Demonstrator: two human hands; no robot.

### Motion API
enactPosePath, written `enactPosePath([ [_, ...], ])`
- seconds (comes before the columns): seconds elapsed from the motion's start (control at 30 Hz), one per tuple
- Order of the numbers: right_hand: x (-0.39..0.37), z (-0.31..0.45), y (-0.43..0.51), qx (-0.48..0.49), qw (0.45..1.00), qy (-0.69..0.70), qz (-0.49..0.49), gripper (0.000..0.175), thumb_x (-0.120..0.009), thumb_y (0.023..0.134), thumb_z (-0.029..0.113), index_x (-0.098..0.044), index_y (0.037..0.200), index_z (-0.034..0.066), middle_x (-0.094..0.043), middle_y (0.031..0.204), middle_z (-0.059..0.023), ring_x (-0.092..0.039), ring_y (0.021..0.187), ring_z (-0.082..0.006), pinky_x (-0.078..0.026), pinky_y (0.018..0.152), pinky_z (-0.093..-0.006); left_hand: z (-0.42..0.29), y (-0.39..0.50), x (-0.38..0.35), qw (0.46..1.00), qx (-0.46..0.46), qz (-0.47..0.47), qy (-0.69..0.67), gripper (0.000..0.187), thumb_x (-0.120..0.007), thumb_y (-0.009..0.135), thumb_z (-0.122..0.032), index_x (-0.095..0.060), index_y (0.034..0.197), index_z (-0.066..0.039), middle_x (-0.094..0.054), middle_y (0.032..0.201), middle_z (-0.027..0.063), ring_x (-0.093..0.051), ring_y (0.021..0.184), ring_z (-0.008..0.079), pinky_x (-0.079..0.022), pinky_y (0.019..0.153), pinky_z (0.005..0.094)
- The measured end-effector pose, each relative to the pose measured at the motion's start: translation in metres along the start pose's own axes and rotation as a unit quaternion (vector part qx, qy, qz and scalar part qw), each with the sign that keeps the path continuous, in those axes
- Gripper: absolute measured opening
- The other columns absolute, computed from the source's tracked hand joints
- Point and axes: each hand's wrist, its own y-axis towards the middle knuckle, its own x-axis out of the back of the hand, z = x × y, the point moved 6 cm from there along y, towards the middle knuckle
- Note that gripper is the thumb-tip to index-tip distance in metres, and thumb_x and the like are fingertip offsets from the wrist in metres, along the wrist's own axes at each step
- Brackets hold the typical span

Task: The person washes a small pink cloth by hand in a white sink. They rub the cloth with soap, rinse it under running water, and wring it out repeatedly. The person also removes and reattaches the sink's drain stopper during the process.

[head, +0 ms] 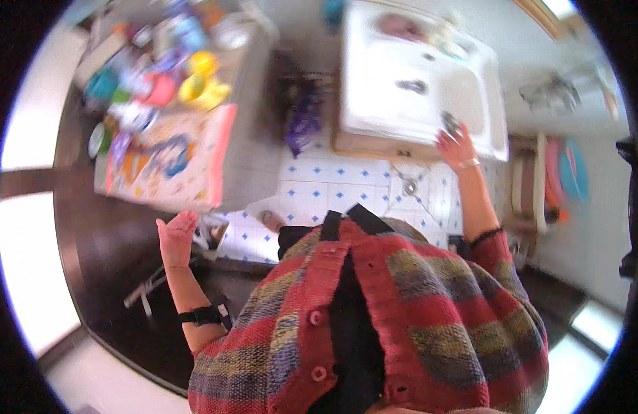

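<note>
My left hand (178, 233) is held out palm up, fingers together and holding nothing, beside the near end of a cluttered counter or table. My right hand (457, 147) reaches to the near edge of a white sink (386, 111). Its fingers are at a small dark and silvery object (450, 123), too blurred to identify; whether they grip it I cannot tell. A dark metal faucet (413, 86) lies over the sink, left of the basin (461, 93). On the cluttered surface a printed cloth or mat with a pink border (171, 163) lies nearest my left hand.
Yellow (205, 88), pink and teal items crowd the surface at left. A purple plastic bag (303, 121) hangs or stands between it and the sink cabinet. The tiled floor has a drain (410, 187). Blue and pink basins (572, 171) stand at right.
</note>
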Motion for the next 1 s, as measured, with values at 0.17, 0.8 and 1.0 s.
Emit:
enactPosePath([
  [0.17,0.027,0.029,-0.013,0.001,0.999,-0.017,-0.041,0.038,-0.063,0.085,0.036,-0.052,0.099,0.0024,-0.057,0.091,-0.0137,-0.059,0.084,-0.0242,-0.052,0.077,-0.0367,0.052,0.084,-0.178,0.961,0.051,0.040,0.267,0.043,-0.041,0.096,-0.033,-0.056,0.111,0.004,-0.062,0.107,0.0130,-0.059,0.098,0.0203,-0.045,0.085,0.0320],
  [0.8,0.078,0.143,0.051,0.040,0.908,-0.402,-0.113,0.063,-0.071,0.078,0.025,-0.042,0.127,-0.0032,-0.057,0.106,-0.0178,-0.057,0.094,-0.0219,-0.048,0.084,-0.0306,0.346,0.399,-0.588,0.491,-0.078,0.235,0.835,0.047,-0.065,0.079,-0.033,-0.051,0.117,-0.010,-0.055,0.114,0.0125,-0.052,0.110,0.0282,-0.045,0.088,0.0418],
  [1.0,0.099,0.137,0.084,0.015,0.931,-0.349,-0.102,0.065,-0.072,0.078,0.027,-0.042,0.127,-0.0038,-0.057,0.109,-0.0186,-0.057,0.095,-0.0226,-0.048,0.084,-0.0314,0.385,0.429,-0.584,0.420,-0.076,0.262,0.866,0.047,-0.070,0.074,-0.029,-0.052,0.113,-0.010,-0.055,0.114,0.0133,-0.053,0.108,0.0296,-0.045,0.087,0.0419],
])
